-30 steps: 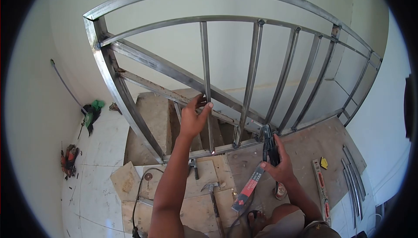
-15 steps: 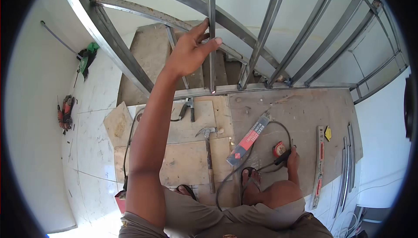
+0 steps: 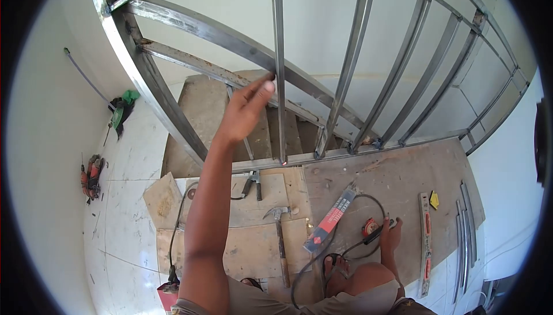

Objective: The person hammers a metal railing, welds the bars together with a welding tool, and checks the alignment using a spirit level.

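My left hand is raised at the metal railing, fingers stretched out and apart. Its fingertips and thumb are right beside a thin upright bar, not wrapped round it. A small glowing spot shows at that bar's foot. Low at the right, my right hand has its fingers spread next to a black welding electrode holder on the floor board. A red tape measure lies against the holder. To their left is a box of welding electrodes.
A claw hammer and a ground clamp lie on plywood. A spirit level, a yellow piece and loose metal bars lie at right. Red power tools are at far left. Steps descend behind the railing.
My left hand has loosened from around the upright bar to its left side. My right hand has let go of the electrode holder, which now lies lower. The view has tilted up.
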Available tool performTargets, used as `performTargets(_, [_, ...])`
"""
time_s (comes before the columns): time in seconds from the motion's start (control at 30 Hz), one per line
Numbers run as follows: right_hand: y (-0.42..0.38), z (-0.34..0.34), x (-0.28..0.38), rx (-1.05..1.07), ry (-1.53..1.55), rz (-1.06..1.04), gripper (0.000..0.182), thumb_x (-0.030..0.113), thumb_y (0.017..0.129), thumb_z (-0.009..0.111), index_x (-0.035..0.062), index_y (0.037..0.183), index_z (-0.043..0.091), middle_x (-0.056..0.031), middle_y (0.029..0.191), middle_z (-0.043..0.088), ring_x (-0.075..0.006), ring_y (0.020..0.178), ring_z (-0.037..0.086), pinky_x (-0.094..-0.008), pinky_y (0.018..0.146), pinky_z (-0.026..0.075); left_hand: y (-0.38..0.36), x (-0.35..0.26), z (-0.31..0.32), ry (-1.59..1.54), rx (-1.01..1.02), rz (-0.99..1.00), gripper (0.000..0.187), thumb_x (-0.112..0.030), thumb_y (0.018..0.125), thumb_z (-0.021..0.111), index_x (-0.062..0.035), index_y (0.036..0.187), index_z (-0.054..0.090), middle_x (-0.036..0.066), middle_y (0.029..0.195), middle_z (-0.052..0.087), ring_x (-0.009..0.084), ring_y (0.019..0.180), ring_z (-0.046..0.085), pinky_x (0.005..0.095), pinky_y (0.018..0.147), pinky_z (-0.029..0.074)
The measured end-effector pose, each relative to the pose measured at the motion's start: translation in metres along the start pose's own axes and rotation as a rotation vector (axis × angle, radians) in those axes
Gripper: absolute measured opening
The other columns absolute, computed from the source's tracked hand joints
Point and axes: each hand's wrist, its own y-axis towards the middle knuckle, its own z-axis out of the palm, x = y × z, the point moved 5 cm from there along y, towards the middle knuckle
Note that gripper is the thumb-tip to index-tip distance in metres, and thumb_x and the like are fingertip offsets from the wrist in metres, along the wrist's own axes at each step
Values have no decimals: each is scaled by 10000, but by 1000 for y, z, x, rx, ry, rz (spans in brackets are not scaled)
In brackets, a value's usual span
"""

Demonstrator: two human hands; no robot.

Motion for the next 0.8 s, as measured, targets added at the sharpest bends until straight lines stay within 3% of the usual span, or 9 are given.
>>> performTargets(0.07, [-6,-20,27,84,298,10,592,418,972,675,-11,1365,566,-257,1201,688,-393,1129,675,-469,935,522,0,-5,-6,-85,-51,2,689,-463,1047,592,45,1502,488,180,1399,628,260,1276,610,380,1038,478])
performTargets(0.13, [-2,5,39,63,353,-230,474,319,953,721,15,1303,621,-225,1150,697,-349,1012,691,-431,858,532,-3,-14,-9,-125,-145,39,704,-541,1066,484,38,1464,529,196,1411,618,309,1301,607,401,1051,477])
performTargets(0.27, [-56,20,114,295,415,-595,368,285,929,759,64,1213,682,-104,850,673,-210,710,613,-373,696,508,-3,-12,-11,-103,-190,6,710,-545,1075,449,43,1467,516,194,1407,622,306,1279,619,404,1052,482])
performTargets(0.33, [-85,33,133,596,604,-579,357,278,919,772,57,1188,690,-78,742,647,-200,649,599,-378,653,506,-4,-14,-9,-84,-184,39,725,-555,1074,439,48,1469,511,196,1400,626,305,1278,620,412,1065,475])
performTargets(0.4, [-109,46,136,739,588,-647,358,303,924,764,59,1176,694,-79,706,650,-225,619,612,-389,641,516,-2,-10,-13,-82,-171,54,756,-576,1071,420,55,1482,491,203,1424,610,315,1300,607,431,1087,459])
performTargets(0.47, [-130,62,127,937,581,-621,374,337,932,746,60,1177,695,-120,776,685,-247,678,655,-395,678,532,-1,-9,-15,-45,-150,70,761,-578,1076,400,55,1493,475,203,1454,589,327,1329,587,445,1119,437])
performTargets(0.63, [-157,85,101,1175,404,-634,420,372,935,733,48,1196,675,-152,866,697,-264,770,676,-400,720,531,-3,0,9,-138,-51,-32,692,-505,1101,362,44,1511,456,219,1504,540,345,1392,532,476,1158,408])
performTargets(0.73, [-156,72,109,1271,428,-380,420,377,933,733,40,1176,674,-128,835,682,-242,764,662,-389,719,524,-8,-5,18,59,-50,37,664,-472,1110,351,38,1527,434,223,1523,519,356,1405,517,492,1158,410])
performTargets(0.8, [-161,88,109,1266,456,-397,416,375,935,730,35,1167,674,-121,828,676,-231,759,655,-386,718,520,-8,-5,10,-91,-6,10,626,-441,1111,375,31,1516,444,219,1504,533,361,1404,511,498,1170,406])
